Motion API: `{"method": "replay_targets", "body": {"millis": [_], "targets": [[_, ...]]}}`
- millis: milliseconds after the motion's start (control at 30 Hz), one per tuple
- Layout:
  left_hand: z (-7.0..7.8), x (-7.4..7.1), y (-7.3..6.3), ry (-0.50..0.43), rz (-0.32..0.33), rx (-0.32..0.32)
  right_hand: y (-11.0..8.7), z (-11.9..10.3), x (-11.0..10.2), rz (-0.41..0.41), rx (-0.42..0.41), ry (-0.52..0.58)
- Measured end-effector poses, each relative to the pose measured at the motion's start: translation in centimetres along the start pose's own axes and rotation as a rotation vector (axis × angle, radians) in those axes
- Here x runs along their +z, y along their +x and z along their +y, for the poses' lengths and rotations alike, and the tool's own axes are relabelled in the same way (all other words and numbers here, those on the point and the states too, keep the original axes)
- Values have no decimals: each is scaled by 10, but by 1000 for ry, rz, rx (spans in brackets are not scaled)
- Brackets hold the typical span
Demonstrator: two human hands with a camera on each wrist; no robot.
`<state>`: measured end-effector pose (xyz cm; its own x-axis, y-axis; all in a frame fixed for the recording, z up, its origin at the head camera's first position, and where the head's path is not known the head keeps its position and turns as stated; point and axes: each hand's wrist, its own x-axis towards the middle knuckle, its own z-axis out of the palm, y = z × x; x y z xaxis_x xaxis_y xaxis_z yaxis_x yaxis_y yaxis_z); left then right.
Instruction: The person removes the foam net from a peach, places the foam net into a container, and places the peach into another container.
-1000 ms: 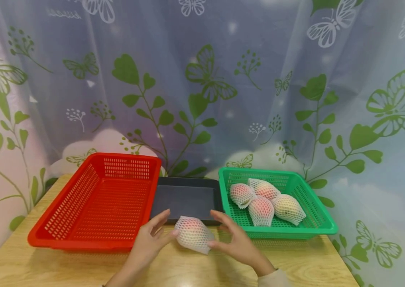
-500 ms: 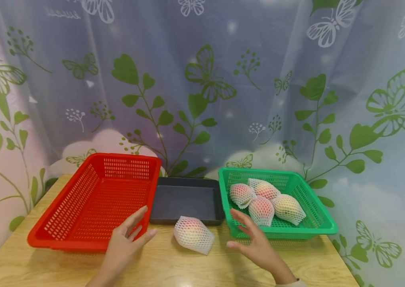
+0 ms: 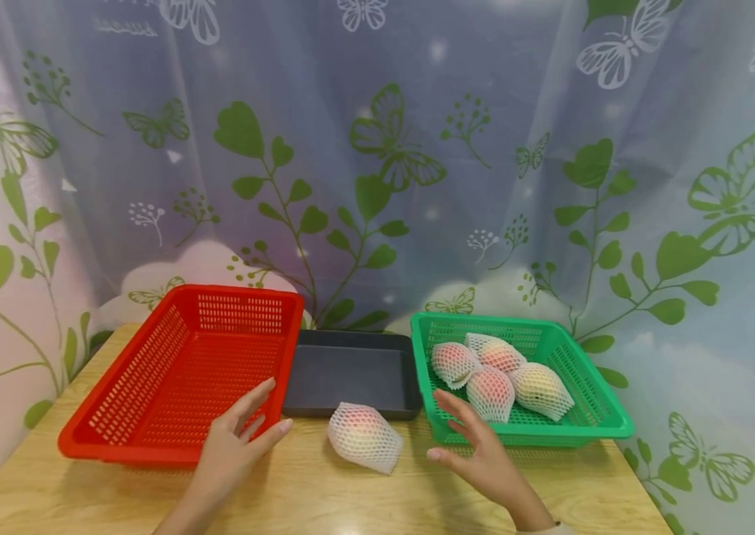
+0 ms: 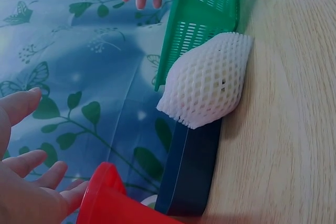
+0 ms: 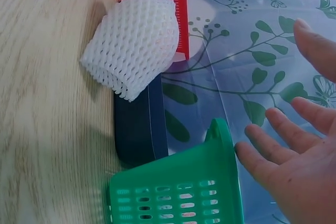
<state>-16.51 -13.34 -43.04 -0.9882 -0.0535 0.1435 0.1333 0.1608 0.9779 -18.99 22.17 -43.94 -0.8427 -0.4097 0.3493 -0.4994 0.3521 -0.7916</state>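
Observation:
A red-and-yellow fruit in a white foam net (image 3: 364,437) lies on the table just in front of a dark grey tray (image 3: 351,371). To its left, my left hand (image 3: 233,446) hovers by the front right corner of a red basket (image 3: 143,453), fingers spread. My right hand (image 3: 481,453), also with loose fingers, is on the fruit's other side, close to the near left corner of a green basket (image 3: 551,435). Both hands are apart from the fruit and hold nothing. The left wrist view shows the netted fruit (image 4: 210,80) between the two hands.
Several more netted fruits (image 3: 490,391) sit inside the green basket. The red basket has only its slatted floor showing. The tray stands between both baskets on the wooden table (image 3: 324,505), and a patterned curtain (image 3: 377,148) hangs behind.
My hands have drawn back from the fruit, the left one leftward and the right one rightward. The fruit stays on the table, and the hands barely move over the last half second.

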Motion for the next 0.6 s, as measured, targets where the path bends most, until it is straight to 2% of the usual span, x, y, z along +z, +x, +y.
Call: {"method": "replay_targets", "body": {"millis": [167, 300, 467, 600], "targets": [[0, 1, 1, 8, -17, -8, 0, 0, 3, 10, -55, 16], [-2, 5, 0, 14, -37, 20, 1, 2, 8, 5, -95, 21], [-4, 18, -1, 20, -68, 87, 4, 6, 22, -40, -71, 40], [-6, 32, 1, 3, -102, 87, 7, 10, 37, -74, -33, 55]]}}
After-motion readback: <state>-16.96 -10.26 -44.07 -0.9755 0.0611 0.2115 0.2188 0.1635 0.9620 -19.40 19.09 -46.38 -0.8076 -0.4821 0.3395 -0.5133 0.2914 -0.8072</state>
